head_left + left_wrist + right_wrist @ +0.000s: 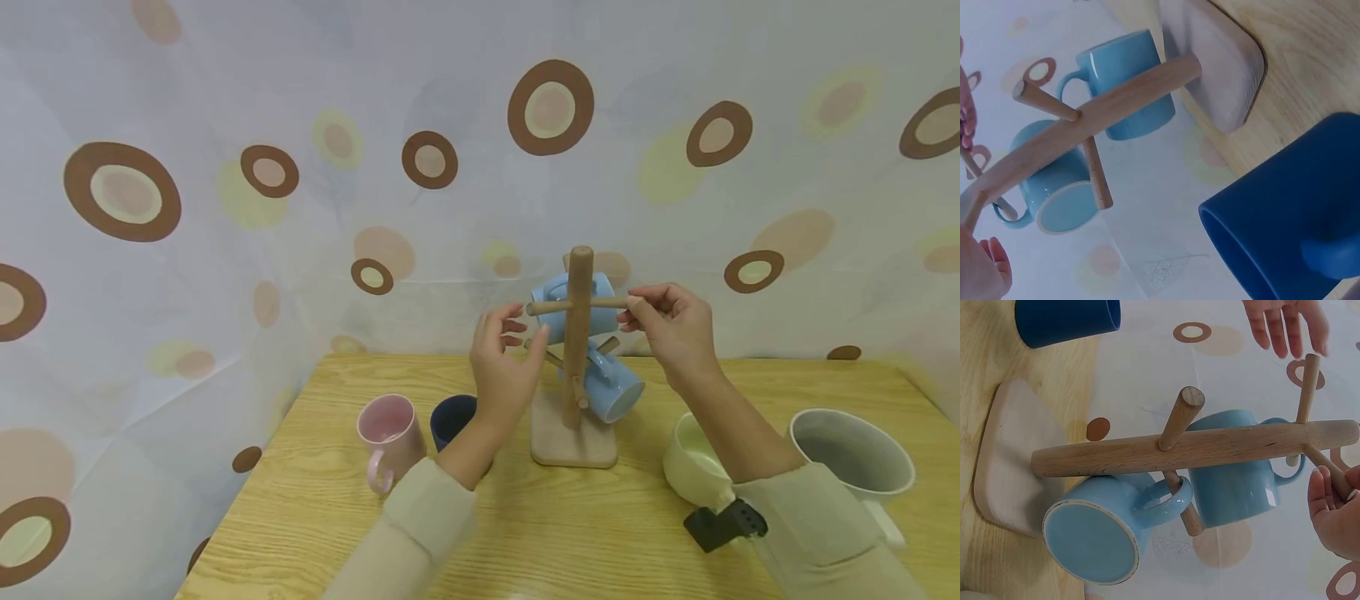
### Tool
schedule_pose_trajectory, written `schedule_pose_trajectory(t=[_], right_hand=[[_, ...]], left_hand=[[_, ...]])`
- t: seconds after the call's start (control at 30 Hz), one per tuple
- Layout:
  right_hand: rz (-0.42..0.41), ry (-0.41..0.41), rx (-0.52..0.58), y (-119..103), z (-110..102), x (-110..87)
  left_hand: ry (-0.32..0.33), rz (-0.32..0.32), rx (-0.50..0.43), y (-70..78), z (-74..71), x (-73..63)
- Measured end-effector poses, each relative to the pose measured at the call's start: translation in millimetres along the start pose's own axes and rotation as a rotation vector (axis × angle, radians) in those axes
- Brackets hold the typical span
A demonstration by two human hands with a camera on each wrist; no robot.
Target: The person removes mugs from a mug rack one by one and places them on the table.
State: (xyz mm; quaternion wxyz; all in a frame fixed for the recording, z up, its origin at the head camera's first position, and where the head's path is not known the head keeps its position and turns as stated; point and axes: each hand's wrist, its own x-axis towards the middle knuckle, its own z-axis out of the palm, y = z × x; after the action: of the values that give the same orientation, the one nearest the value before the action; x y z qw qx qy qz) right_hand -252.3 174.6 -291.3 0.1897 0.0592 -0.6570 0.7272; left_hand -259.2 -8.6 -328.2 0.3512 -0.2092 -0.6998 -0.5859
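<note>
A wooden mug tree [576,358] stands upright on its square base, with pegs sticking out at two heights. My right hand [678,329] pinches the end of the upper right peg [1329,470] between thumb and fingers. My left hand [504,367] is beside the tip of the upper left peg [543,308], its fingers relaxed and holding nothing. Behind the post an upper light blue mug [1235,487] hangs by its handle. Lower down, another light blue mug [617,390] hangs tilted, its handle over a lower peg [1191,519].
Left of the tree are a pink mug [397,442] and a dark blue mug [1285,206], partly behind my left forearm in the head view. To the right, a pale green mug [686,467] and a large white mug [851,450] stand around my right forearm. A patterned curtain [450,225] hangs behind the table.
</note>
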Motion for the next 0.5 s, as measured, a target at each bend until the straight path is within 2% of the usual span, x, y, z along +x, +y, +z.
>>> schedule_pose_trajectory(t=[0.2,0.4,0.5], right_hand=[[-0.006,0.000,0.001,1,-1,-1.1],[-0.017,0.003,-0.014,1,-1,-1.1],[-0.019,0.001,-0.009,0,-1,-0.2]], left_hand=[[-0.003,-0.048,-0.055,-6.6,8.0,9.8],[-0.001,-0.088,-0.132,-3.8,15.0,15.8],[-0.003,-0.099,-0.138,-4.0,16.1,19.9]])
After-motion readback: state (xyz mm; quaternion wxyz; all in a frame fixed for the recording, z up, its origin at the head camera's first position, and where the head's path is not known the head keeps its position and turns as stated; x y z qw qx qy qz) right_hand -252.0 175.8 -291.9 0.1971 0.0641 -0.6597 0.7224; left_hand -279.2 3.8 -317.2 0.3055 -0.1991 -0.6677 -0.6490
